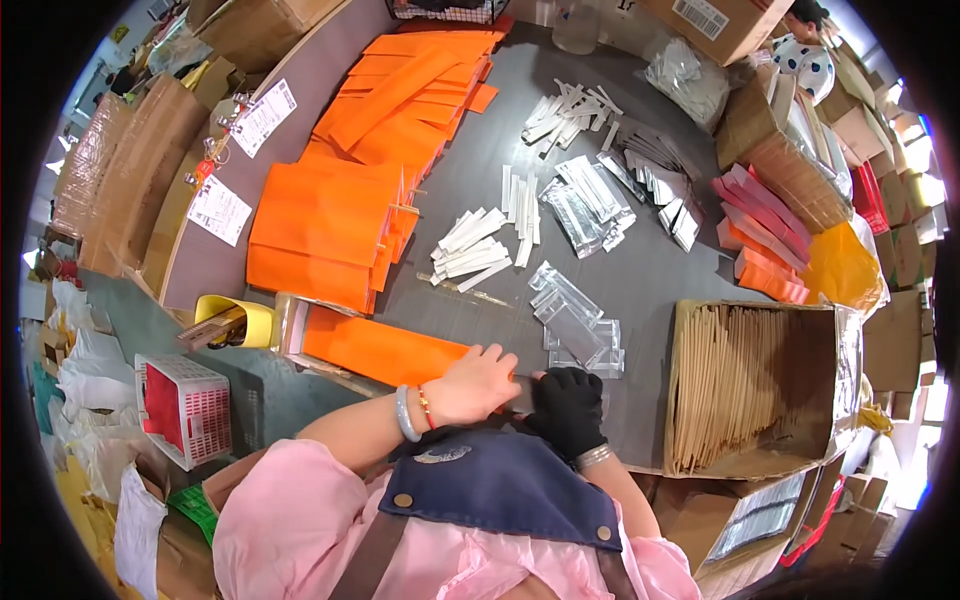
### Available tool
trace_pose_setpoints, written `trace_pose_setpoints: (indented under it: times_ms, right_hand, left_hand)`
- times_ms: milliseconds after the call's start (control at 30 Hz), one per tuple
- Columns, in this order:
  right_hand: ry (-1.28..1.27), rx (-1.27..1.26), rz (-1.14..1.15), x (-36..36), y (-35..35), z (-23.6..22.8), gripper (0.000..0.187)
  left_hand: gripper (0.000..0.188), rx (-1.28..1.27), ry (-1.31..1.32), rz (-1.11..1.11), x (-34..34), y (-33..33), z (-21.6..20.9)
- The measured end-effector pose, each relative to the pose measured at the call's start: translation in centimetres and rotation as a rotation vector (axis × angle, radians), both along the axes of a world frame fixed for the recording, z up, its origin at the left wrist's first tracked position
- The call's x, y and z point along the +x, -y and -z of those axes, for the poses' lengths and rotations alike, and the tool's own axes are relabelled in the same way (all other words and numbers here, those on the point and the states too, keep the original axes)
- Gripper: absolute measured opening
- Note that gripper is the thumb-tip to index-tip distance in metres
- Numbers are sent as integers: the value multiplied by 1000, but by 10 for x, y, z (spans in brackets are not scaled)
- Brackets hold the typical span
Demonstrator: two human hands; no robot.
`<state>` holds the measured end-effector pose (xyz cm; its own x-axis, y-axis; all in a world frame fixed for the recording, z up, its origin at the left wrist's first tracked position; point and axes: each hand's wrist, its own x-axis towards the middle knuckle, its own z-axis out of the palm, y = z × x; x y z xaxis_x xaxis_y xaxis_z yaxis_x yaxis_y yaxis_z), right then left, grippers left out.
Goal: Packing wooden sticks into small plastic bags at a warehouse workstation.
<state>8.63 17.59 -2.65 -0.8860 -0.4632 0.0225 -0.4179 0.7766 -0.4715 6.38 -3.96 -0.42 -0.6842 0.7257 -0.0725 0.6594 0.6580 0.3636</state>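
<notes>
A long orange strip [385, 345] lies along the table's near edge, slanting down toward me. My left hand [478, 385] is closed over its right end, fingers bent across the top. Just to the right, my right hand [567, 410], in a black glove, is curled at the table edge. Its fingertips are mostly hidden, and what they grip cannot be made out. Beyond the hands lie several flat clear plastic sleeves [575, 325]. Farther left, a large overlapping stack of orange pieces [325, 225] covers the table.
Piles of white strips [470, 250] and silvery packets [590, 200] spread over the grey table [450, 330]. On the right stands an open carton [850, 370] packed with thin tan sheets, with red and orange pieces [765, 230] behind. A yellow container [260, 325] sits at the left edge.
</notes>
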Motion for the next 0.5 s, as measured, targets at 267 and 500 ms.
trace_pose_setpoints:
  times_ms: [267,500]
  right_hand:
    - [-120,9,335,-6,-44,-34,53]
    - [-10,140,172,3,-27,-29,61]
  left_hand:
    - [15,99,-291,-251,-90,105,-69]
    - [90,115,-116,-769,15,51,34]
